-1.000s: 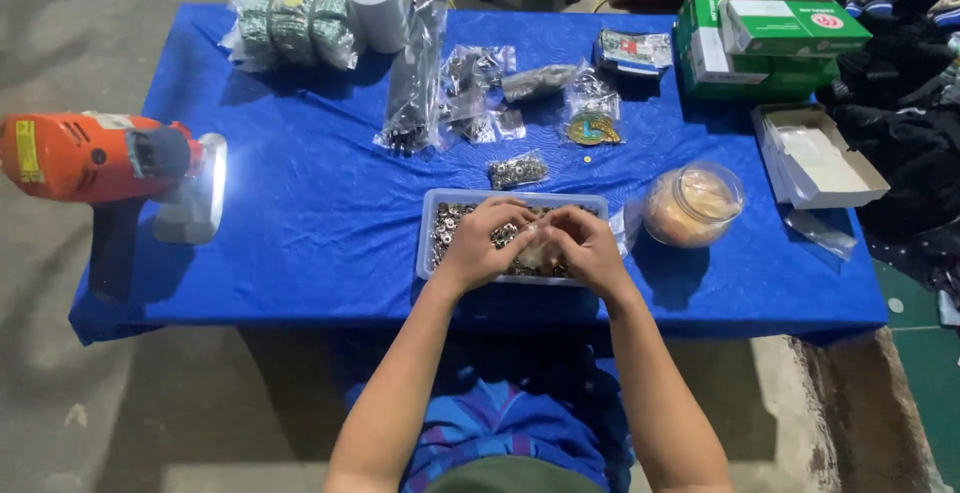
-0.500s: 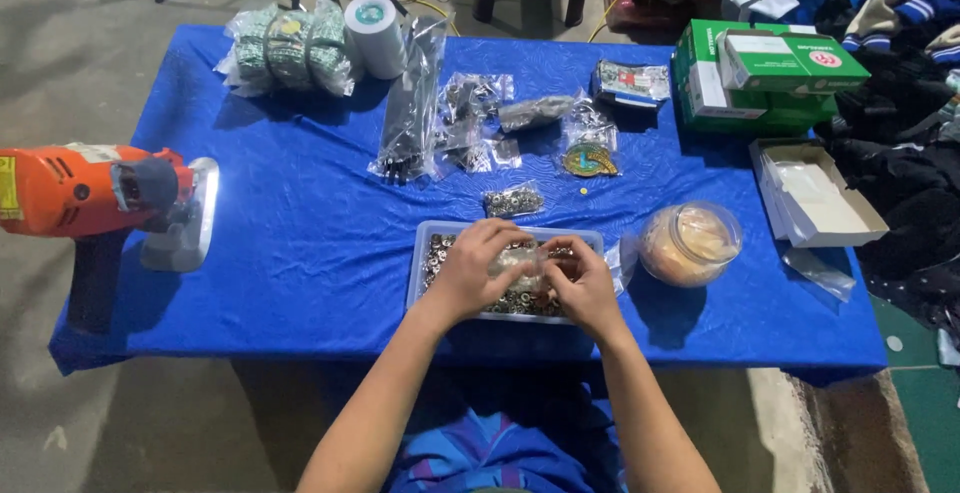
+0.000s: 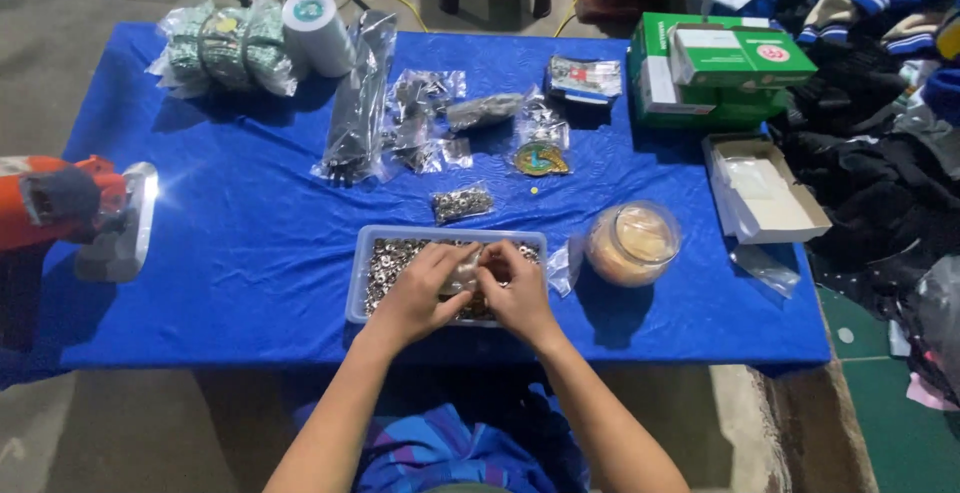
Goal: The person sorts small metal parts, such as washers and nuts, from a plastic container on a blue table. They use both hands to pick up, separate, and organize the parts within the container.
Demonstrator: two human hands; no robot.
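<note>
A clear plastic tray point(image 3: 362, 283) full of small metal pieces rests near the front edge of the blue-covered table point(image 3: 250, 253). Both my hands are over it. My left hand point(image 3: 425, 293) and my right hand point(image 3: 515, 288) meet above the tray's middle and pinch a small clear plastic bag point(image 3: 467, 273) between them. The bag's contents are too small to make out. A little filled bag of metal pieces point(image 3: 463, 203) lies just beyond the tray.
A round clear jar point(image 3: 633, 243) stands right of the tray. Green boxes point(image 3: 715, 68), an open cardboard box point(image 3: 765, 188), several packets and a white roll point(image 3: 315, 28) lie farther back. An orange lamp tool point(image 3: 70, 208) sits at the left edge. Clothes pile up at the right.
My head has shifted, so the table sits a little lower and more to the left in view. My hands stay together over the tray, still working the small bag.
</note>
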